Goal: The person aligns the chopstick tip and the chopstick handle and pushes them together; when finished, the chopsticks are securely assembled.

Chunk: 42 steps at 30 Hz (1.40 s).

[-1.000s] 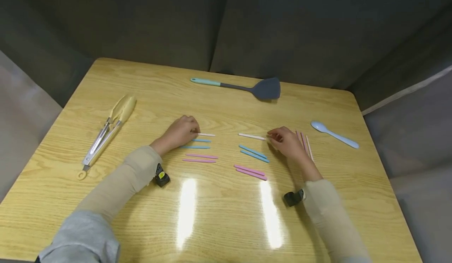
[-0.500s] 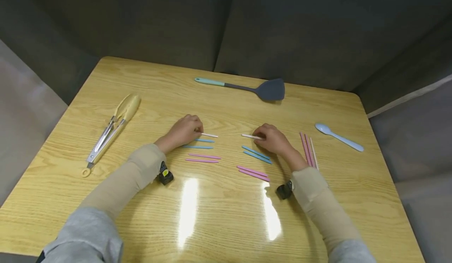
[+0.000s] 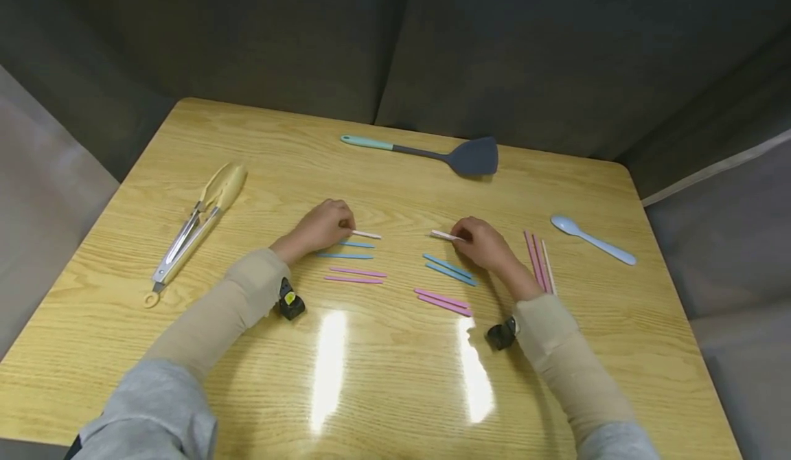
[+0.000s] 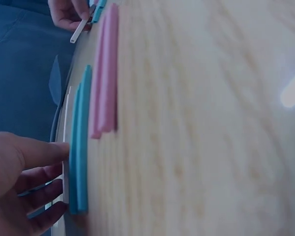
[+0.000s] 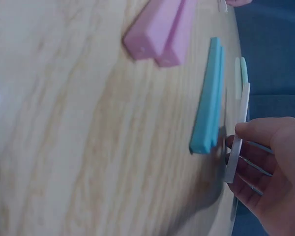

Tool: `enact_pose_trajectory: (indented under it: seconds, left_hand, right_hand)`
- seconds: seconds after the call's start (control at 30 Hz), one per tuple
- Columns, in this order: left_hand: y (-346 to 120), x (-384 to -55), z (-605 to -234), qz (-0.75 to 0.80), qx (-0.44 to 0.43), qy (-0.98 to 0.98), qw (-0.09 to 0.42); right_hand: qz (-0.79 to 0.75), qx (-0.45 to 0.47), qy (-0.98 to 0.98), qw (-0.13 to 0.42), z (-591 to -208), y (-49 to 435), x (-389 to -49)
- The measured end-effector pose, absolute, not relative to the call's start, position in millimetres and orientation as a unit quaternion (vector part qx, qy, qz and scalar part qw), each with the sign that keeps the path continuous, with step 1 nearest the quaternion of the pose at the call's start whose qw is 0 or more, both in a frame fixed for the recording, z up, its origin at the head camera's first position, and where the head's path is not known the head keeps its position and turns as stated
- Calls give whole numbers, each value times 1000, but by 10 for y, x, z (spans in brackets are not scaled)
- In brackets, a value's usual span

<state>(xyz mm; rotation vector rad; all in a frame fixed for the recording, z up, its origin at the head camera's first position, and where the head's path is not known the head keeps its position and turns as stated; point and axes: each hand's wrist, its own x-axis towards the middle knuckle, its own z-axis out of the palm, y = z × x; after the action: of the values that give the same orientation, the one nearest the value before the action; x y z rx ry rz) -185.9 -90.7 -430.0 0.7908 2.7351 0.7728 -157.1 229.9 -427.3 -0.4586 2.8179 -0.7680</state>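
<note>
Just beside the right white stick [image 3: 443, 235] a second ago, the right hand [image 3: 486, 244] now pinches it beyond the blue sticks [image 3: 448, 266], so both hands seem engaged, the left hand [image 3: 321, 226] pinching the left white stick [image 3: 367, 234].

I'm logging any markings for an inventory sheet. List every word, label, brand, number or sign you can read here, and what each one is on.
None: no readable text in any view.
Sticks, spatula, tongs, spoon: no lettering visible.
Black device on the left wrist: its yellow patch is too small to tell whether anything is written there.
</note>
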Motion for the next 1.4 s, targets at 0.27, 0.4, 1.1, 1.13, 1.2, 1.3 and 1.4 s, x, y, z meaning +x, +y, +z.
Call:
enact_pose_trajectory:
  seconds: [0.27,0.4,1.1,1.13,1.2,1.3,1.4]
  left_hand:
    - [-960,-1872,-4303,346,230,904,101]
    - [-966,-1847,-4241,360,239,897,95]
    - [-762,-1481,-3697,456,258,851,24]
    - [-753,-1467,-3685,454,262,851,12]
    - [-738,-1442,-3661,455,262,851,-13]
    - [-724,-1403,-3614,464,252,848,-38]
    - [-716,-1379,-3582,477,250,841,-52]
  right_hand:
    - [-288,-140,943,96,-4152,2353,-1511]
    - [-296,-133,942,87,-4070,2344,-1474]
    - [-393,-180,902,5,-3723,2105,-1235]
    - [-395,-181,901,4,-3704,2092,-1223]
    - [-397,-186,899,-4,-3675,2070,-1202]
    - [-394,-196,898,-19,-3621,2031,-1173]
    - [-396,-196,897,-29,-3564,1992,-1149]
